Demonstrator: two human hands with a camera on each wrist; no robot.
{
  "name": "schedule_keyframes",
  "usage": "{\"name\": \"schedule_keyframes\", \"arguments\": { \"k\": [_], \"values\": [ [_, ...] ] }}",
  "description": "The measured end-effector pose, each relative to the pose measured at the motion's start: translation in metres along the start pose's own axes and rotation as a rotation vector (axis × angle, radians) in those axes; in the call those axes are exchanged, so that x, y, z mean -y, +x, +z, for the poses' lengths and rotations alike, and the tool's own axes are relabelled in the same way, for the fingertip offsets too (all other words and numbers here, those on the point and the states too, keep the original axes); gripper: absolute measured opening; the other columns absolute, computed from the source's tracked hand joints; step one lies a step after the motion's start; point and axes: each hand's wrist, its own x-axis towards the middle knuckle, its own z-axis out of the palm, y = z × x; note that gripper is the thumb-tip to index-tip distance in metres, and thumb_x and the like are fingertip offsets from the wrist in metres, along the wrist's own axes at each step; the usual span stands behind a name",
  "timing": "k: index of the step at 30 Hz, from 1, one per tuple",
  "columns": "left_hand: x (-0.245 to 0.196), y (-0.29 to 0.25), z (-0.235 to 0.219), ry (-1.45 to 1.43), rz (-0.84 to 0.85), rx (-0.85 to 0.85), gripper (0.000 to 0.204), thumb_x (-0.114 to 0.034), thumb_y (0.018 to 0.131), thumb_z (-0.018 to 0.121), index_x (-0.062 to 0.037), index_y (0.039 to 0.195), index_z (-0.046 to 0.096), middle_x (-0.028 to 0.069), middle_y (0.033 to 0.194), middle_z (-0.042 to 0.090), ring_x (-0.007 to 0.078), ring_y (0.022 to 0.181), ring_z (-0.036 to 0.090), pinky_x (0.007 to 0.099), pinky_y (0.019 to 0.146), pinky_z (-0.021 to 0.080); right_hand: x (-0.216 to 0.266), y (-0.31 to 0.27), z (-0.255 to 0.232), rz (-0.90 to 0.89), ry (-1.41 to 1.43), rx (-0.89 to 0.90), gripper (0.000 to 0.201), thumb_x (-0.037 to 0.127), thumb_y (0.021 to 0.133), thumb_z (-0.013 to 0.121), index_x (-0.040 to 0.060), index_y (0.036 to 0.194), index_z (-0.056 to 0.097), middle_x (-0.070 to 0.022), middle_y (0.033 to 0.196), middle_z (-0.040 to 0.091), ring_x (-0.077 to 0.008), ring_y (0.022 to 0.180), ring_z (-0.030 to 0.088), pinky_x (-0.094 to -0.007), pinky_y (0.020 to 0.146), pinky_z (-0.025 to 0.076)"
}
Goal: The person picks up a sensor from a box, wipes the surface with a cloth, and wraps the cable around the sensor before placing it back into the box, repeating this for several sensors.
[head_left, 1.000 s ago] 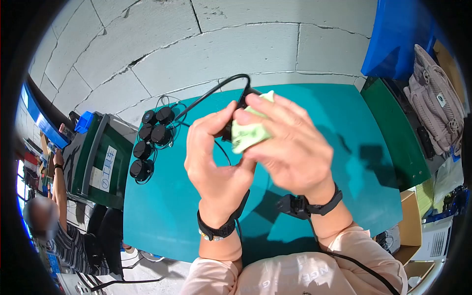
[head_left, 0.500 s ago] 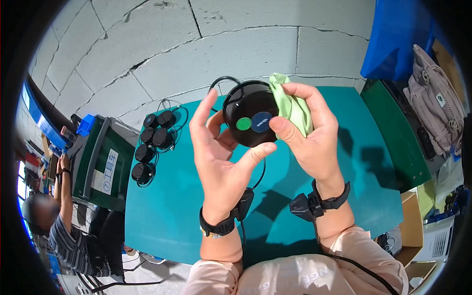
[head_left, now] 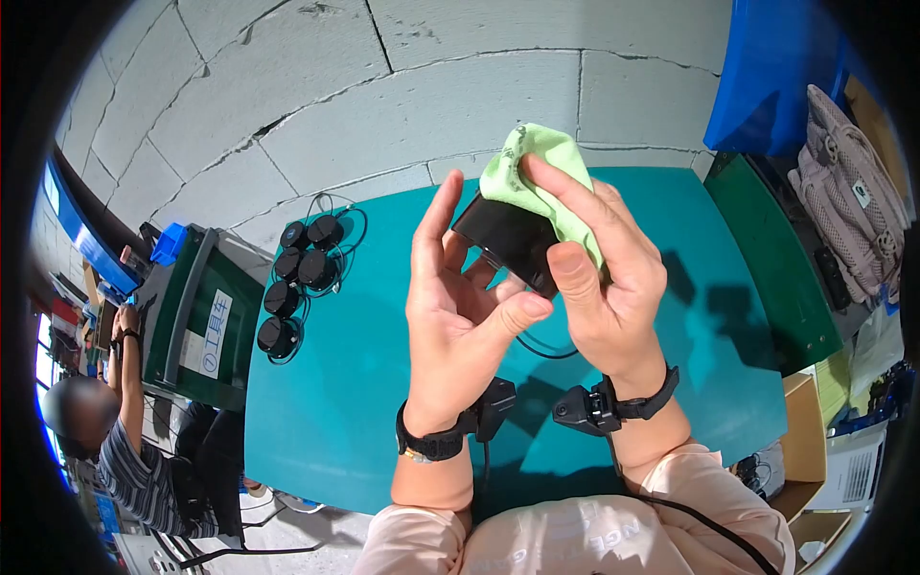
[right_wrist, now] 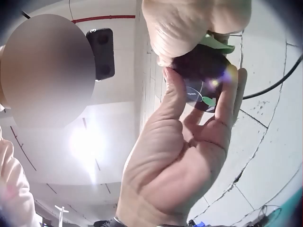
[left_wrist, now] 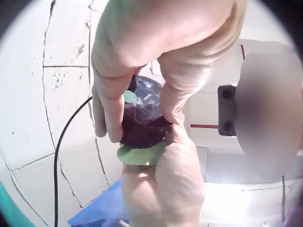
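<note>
A round black device (head_left: 506, 240) with a cable is held up above the table, tilted so that its dark side wall faces the head camera. Its flat face, with a green sticker, shows in the left wrist view (left_wrist: 147, 113). My left hand (head_left: 455, 316) grips the device between thumb and fingers. In my right hand (head_left: 613, 273) is a light green cloth (head_left: 548, 177), draped over the device's upper edge and pressed against it. The right wrist view shows the device (right_wrist: 201, 71) between both hands, with part of the cloth (right_wrist: 218, 44) above it.
Several similar black round devices (head_left: 316, 266) with coiled cables lie at the left of the green table (head_left: 335, 422). A pale block wall (head_left: 460, 86) stands behind. A green cabinet (head_left: 220, 316) is at left, another person (head_left: 144, 470) beyond, a cardboard box (head_left: 803, 431) at right.
The labelled face showed to the head camera half a second ago; now the device is tipped and its side shows. The cloth has moved from its right edge up over its top.
</note>
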Motion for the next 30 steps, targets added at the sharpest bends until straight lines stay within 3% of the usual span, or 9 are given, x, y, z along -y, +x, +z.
{"name": "schedule_keyframes", "arguments": {
  "k": [6, 8, 9, 11, 15, 17, 19, 23, 30],
  "values": [
    [-0.002, 0.001, -0.007, -0.105, 0.004, -0.005, 0.090, -0.005, 0.064, 0.081, -0.0008, 0.137, 0.028, 0.0135, 0.127, 0.044, 0.0228, 0.116, 0.048, 0.0364, 0.096, 0.044, -0.004, 0.002, -0.008, -0.128, -0.100, 0.112, 0.031, 0.025, 0.088, 0.060, 0.0017, 0.109, 0.064, -0.0107, 0.095, 0.066, -0.0250, 0.086, 0.059, -0.0317, 0.079, 0.045],
    [-0.005, 0.001, -0.008, -0.178, -0.018, -0.065, 0.081, -0.004, 0.065, 0.078, -0.0012, 0.134, 0.034, 0.0134, 0.125, 0.048, 0.0229, 0.115, 0.049, 0.0392, 0.099, 0.042, -0.002, -0.002, -0.007, -0.001, 0.008, 0.032, 0.029, 0.024, 0.090, 0.058, 0.0011, 0.106, 0.065, -0.0100, 0.093, 0.066, -0.0235, 0.085, 0.058, -0.0311, 0.077, 0.044],
    [-0.003, 0.001, -0.008, -0.064, -0.005, -0.088, 0.075, -0.032, 0.075, 0.067, -0.0012, 0.135, 0.033, 0.0120, 0.126, 0.048, 0.0297, 0.117, 0.050, 0.0395, 0.096, 0.044, 0.000, -0.004, -0.005, 0.124, 0.113, -0.043, 0.027, 0.022, 0.091, 0.056, 0.0004, 0.103, 0.065, -0.0092, 0.091, 0.066, -0.0221, 0.084, 0.058, -0.0305, 0.075, 0.044],
    [-0.008, 0.004, -0.019, -0.408, -0.067, 0.021, 0.070, -0.044, 0.081, 0.055, -0.0016, 0.133, 0.037, 0.0117, 0.127, 0.049, 0.0325, 0.115, 0.052, 0.0404, 0.093, 0.045, 0.004, -0.004, -0.004, 0.220, 0.160, -0.096, 0.026, 0.021, 0.093, 0.053, -0.0001, 0.102, 0.065, -0.0080, 0.090, 0.065, -0.0198, 0.083, 0.056, -0.0288, 0.072, 0.044],
    [-0.013, 0.004, -0.025, -0.462, -0.135, 0.062, 0.061, -0.048, 0.085, 0.046, -0.0029, 0.127, 0.047, 0.0098, 0.122, 0.054, 0.0292, 0.110, 0.055, 0.0393, 0.088, 0.046, 0.006, 0.002, -0.005, 0.065, 0.003, 0.001, 0.028, 0.025, 0.089, 0.057, 0.0028, 0.103, 0.066, -0.0095, 0.094, 0.064, -0.0238, 0.088, 0.055, -0.0329, 0.077, 0.042],
    [-0.012, -0.001, -0.022, -0.358, -0.133, -0.211, 0.053, -0.046, 0.089, 0.041, -0.0046, 0.119, 0.054, 0.0082, 0.115, 0.059, 0.0236, 0.105, 0.057, 0.0359, 0.086, 0.046, 0.010, 0.001, 0.004, -0.167, -0.223, 0.173, 0.027, 0.025, 0.084, 0.062, 0.0070, 0.103, 0.067, -0.0092, 0.096, 0.063, -0.0272, 0.098, 0.055, -0.0364, 0.081, 0.040],
    [-0.011, -0.001, -0.018, -0.395, -0.114, -0.175, 0.049, -0.046, 0.092, 0.036, -0.0071, 0.111, 0.057, 0.0057, 0.110, 0.061, 0.0191, 0.098, 0.058, 0.0325, 0.089, 0.044, 0.009, -0.005, 0.015, -0.182, -0.196, 0.201, 0.027, 0.024, 0.080, 0.064, 0.0097, 0.102, 0.068, -0.0084, 0.098, 0.063, -0.0287, 0.104, 0.054, -0.0379, 0.083, 0.040],
    [-0.011, 0.005, -0.020, -0.408, -0.228, -0.402, 0.051, -0.056, 0.090, 0.034, -0.0156, 0.113, 0.056, 0.0018, 0.108, 0.061, 0.0173, 0.095, 0.060, 0.0327, 0.074, 0.051, 0.000, -0.004, 0.005, -0.198, -0.248, 0.216, 0.024, 0.023, 0.079, 0.065, 0.0088, 0.098, 0.067, -0.0093, 0.099, 0.062, -0.0294, 0.095, 0.056, -0.0374, 0.080, 0.042],
    [-0.008, 0.007, -0.031, -0.600, -0.344, -0.380, 0.048, -0.049, 0.087, 0.054, -0.0026, 0.100, 0.060, 0.0068, 0.094, 0.066, 0.0163, 0.078, 0.063, 0.0293, 0.065, 0.052, 0.005, -0.010, 0.022, -0.198, -0.330, 0.201, 0.032, 0.017, 0.069, 0.071, 0.0102, 0.099, 0.067, -0.0058, 0.100, 0.058, -0.0246, 0.083, 0.053, -0.0364, 0.070, 0.041]
  ]
}}
